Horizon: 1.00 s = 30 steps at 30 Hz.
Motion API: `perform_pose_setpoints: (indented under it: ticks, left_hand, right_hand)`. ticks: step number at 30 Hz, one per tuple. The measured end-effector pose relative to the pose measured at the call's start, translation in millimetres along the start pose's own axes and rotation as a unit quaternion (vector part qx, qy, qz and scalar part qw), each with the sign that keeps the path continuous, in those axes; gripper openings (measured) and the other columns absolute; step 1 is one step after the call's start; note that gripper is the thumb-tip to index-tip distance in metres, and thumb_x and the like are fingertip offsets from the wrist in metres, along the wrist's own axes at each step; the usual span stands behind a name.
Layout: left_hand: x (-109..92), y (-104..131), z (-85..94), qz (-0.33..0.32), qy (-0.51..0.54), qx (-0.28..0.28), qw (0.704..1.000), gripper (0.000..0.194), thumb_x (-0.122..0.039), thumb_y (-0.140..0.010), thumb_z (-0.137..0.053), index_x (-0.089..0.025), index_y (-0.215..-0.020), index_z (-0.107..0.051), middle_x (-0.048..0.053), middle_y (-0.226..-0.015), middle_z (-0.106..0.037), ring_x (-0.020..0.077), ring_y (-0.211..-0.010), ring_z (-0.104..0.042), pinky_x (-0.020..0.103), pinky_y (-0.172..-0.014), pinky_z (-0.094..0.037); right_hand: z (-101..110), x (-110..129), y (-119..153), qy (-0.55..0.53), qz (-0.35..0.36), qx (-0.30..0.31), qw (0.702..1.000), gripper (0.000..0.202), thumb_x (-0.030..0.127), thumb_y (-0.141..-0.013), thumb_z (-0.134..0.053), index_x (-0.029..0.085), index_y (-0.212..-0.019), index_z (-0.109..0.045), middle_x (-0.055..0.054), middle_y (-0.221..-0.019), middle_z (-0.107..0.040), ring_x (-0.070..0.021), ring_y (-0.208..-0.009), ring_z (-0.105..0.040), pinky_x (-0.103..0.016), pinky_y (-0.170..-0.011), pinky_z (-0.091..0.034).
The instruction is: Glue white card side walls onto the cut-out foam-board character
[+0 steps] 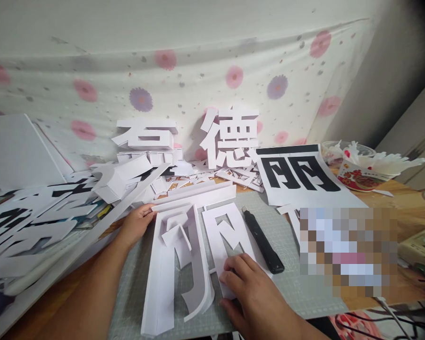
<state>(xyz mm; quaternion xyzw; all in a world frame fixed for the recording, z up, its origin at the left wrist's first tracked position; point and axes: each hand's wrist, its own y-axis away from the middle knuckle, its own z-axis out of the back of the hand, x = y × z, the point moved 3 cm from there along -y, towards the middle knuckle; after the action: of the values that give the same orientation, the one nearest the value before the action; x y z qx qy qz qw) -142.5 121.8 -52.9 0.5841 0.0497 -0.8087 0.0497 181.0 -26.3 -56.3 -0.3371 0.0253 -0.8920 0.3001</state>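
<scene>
A white foam board character part point(158, 274) with raised side walls lies on the cutting mat, a small folded offcut inside its upper end. My left hand point(138, 226) is closed at its top left corner, fingers on the end of a long white foam board strip point(194, 196) along the top. Beside it on the right lies a flat white foam board cut-out point(216, 231). My right hand point(251, 290) has its curled fingers on the cut-out's lower part, the thumb at its bottom edge. A black utility knife point(264, 243) rests right of that cut-out.
White foam characters point(230, 137) stand at the back amid scraps point(194, 171). A printed sheet point(304, 179) with a black character lies at right, near a paper bowl point(361, 174) of white scraps. Printed boards point(31, 222) cover the left. A blurred patch hides the right side.
</scene>
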Motion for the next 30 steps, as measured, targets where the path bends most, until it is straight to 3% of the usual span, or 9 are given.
perform_pose_setpoints:
  ticks: [17,30]
  left_hand:
    - [-2.8,1.9,0.1,-0.007,-0.013,0.011,1.000,0.046,-0.051,-0.054,-0.077,-0.022,-0.087,-0.068,0.005,-0.091,-0.074,0.0278,-0.090,-0.067,0.033,-0.087,-0.053]
    - [-10.1,4.4,1.1,-0.025,-0.040,-0.012,0.999,0.052,-0.060,-0.051,-0.077,-0.019,-0.082,-0.068,0.008,-0.085,-0.074,0.0289,-0.083,-0.068,0.036,-0.076,-0.055]
  right_hand:
    - [-1.5,0.2,1.3,0.005,0.000,-0.004,1.000,0.024,0.016,-0.077,-0.065,0.020,-0.100,-0.065,-0.006,-0.110,-0.060,-0.0256,-0.102,-0.051,-0.040,-0.092,-0.047]
    - [-5.9,-3.8,0.2,0.021,0.000,0.006,1.000,0.022,0.020,-0.075,-0.067,0.019,-0.097,-0.065,-0.007,-0.110,-0.061,-0.0262,-0.103,-0.052,-0.039,-0.092,-0.047]
